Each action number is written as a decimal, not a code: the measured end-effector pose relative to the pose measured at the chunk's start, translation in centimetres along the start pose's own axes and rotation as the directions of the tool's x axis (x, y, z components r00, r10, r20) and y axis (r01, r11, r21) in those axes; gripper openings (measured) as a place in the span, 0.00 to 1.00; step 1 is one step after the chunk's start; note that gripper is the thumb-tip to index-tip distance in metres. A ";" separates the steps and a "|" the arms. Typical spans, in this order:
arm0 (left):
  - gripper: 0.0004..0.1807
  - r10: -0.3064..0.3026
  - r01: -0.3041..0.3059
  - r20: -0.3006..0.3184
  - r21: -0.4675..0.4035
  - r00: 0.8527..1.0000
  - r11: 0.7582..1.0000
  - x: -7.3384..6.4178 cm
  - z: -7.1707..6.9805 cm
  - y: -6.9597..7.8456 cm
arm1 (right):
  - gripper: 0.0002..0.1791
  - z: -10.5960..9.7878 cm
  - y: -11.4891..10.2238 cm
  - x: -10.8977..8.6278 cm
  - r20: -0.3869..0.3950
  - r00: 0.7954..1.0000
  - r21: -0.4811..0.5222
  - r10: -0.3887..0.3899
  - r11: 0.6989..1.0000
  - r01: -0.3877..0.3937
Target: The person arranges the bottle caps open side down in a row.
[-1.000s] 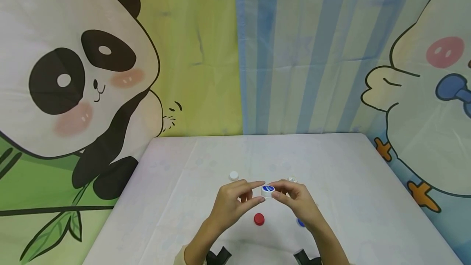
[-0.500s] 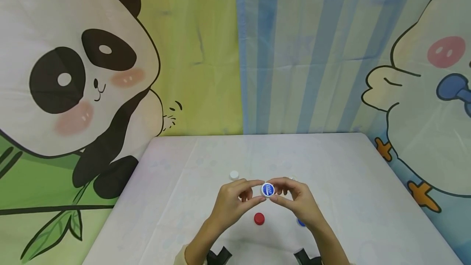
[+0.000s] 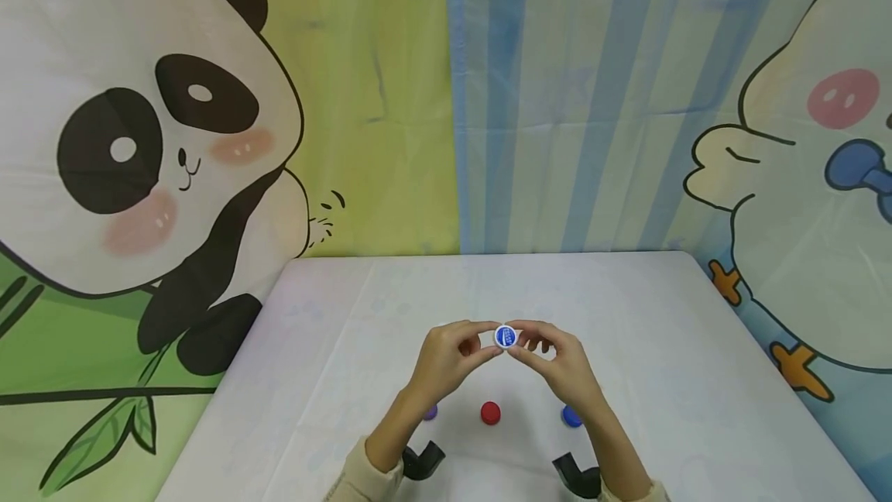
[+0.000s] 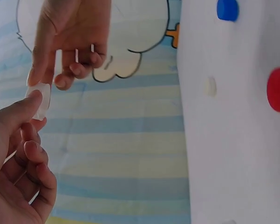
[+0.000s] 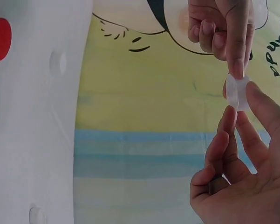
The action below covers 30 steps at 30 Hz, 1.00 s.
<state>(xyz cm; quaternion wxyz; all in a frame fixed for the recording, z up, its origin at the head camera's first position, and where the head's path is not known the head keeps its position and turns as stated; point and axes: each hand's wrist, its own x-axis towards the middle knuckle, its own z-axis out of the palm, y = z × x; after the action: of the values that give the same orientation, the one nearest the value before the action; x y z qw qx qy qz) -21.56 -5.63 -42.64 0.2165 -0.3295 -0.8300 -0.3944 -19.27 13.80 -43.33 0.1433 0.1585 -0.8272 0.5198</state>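
Note:
A small white bottle cap point(image 3: 506, 336) with a blue printed top is held above the table, its printed face turned toward the head camera. My left hand point(image 3: 449, 359) pinches it from the left between thumb and index finger. From the right, my right hand point(image 3: 560, 362) pinches the opposite edge the same way. Both wrist views show the cap side-on, as a plain white disc point(image 5: 237, 92) between the fingertips. On the table below lie a red cap point(image 3: 491, 413), a blue cap point(image 3: 572, 417) and a purple cap point(image 3: 430, 412), the purple one partly behind my left forearm.
The white table point(image 3: 348, 316) reaches back to printed curtains. A pale cap point(image 4: 210, 86) lies on it in the left wrist view. The right wrist view has a white cap point(image 5: 58, 62) and a clear one point(image 5: 37, 215). Black curved mounts point(image 3: 423, 462) sit at my wrists.
The cap has tilted so its printed top faces the head camera. Both hands have since risen with it, now covering the white caps behind; the purple cap has come into view.

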 end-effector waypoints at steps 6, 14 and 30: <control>0.16 -0.074 0.068 0.053 0.102 0.996 0.992 1.3 2.0 -3.1 | 0.17 1.0 2.4 1.6 -0.027 0.997 -0.081 0.071 0.994 -0.073; 0.16 -0.200 0.181 0.111 0.162 0.973 0.970 1.7 5.0 -7.1 | 0.16 3.4 5.9 3.4 -0.029 0.987 -0.142 0.159 0.977 -0.161; 0.15 -0.450 0.389 0.136 0.325 0.883 0.862 0.4 8.9 -10.6 | 0.15 7.2 11.1 3.9 -0.006 0.960 -0.214 0.280 0.937 -0.274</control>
<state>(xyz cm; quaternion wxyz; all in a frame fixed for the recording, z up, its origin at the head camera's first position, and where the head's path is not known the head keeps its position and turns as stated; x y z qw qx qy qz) -30.36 -3.37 -53.12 0.0832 -0.1440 -0.9482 -0.2705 -27.93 11.39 -53.83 0.0747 0.0306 -0.8938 0.4411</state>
